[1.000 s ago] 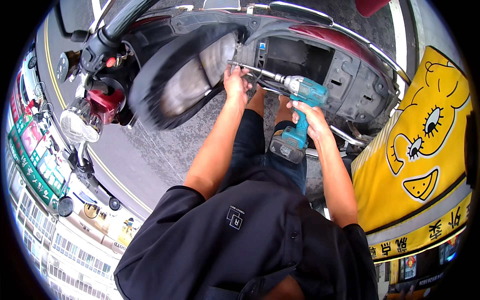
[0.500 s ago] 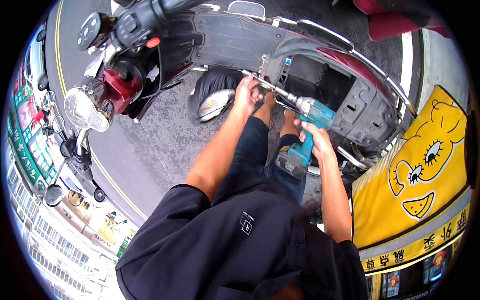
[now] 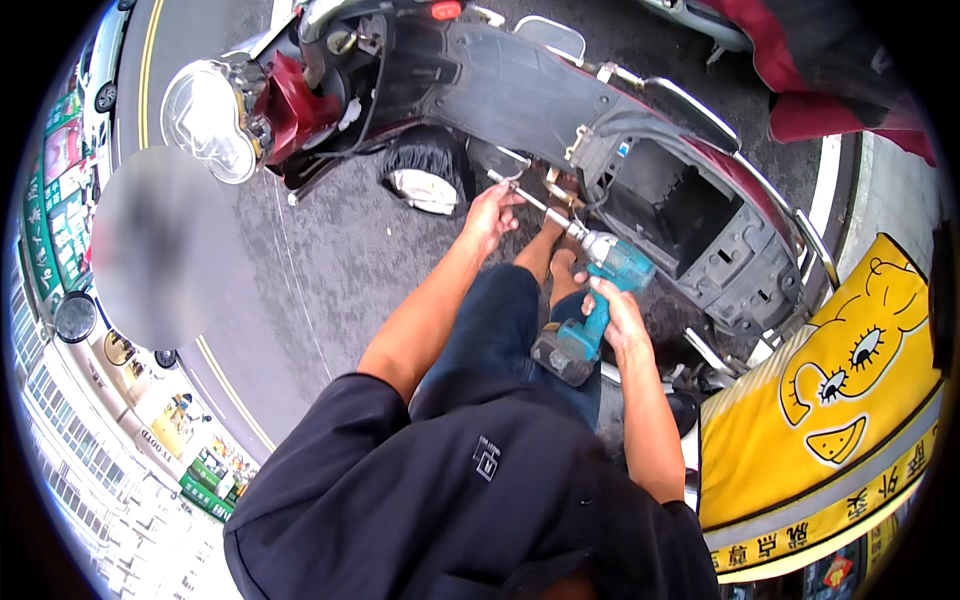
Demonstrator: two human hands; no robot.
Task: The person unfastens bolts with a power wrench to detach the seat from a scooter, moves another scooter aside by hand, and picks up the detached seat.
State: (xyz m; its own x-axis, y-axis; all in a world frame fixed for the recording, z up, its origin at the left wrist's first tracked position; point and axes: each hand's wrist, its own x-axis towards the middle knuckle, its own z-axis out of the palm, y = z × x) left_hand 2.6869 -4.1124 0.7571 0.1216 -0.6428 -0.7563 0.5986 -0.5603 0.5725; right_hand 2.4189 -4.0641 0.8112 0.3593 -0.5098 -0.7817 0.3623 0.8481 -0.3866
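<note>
Compartment (image 3: 688,205) gapes open, dark inside, near teal drill (image 3: 622,264).

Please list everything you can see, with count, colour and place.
Power driver: one, teal, centre.
Metal shaft: one, silver, on driver's nose.
Scooter: one, red and grey, across top.
Compartment: one, dark, open, in scooter.
Headlamp: one, clear, upper left.
Seat-like piece: one, black and white, upper centre.
Cartoon cover: one, yellow, right.
Cloth: one, red-black, upper right.
Car: one, white, upper left.
Shirt: one, dark, bottom.
Left hand: one, bare, on shaft near tip.
Right hand: one, bare, around driver's grip.
</note>
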